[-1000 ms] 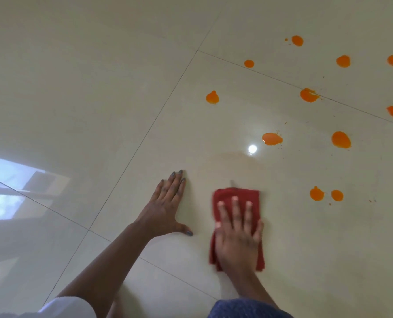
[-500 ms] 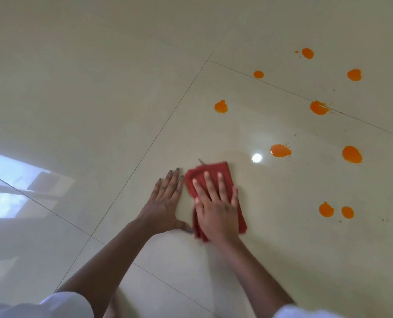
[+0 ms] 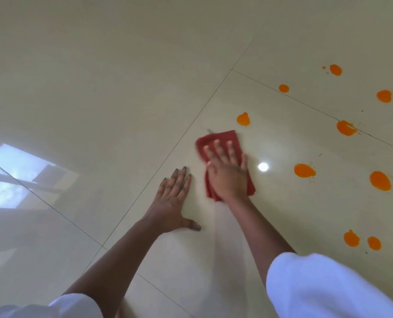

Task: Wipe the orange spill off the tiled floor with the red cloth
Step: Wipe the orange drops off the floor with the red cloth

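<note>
The tiled floor before you is smooth, hard, cream tile, glossy enough to mirror daylight. Your red cloth is soft, matt, folded fabric. The orange spill forms thick, opaque, wet-looking blobs. Your sleeves are matt white cloth.

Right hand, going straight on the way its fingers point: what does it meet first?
Probably nothing but bare tiled floor. The right hand, flat on the red cloth, points away, slightly left, so it seems to pass just left of the nearest orange spot and cross a grout line.
</note>
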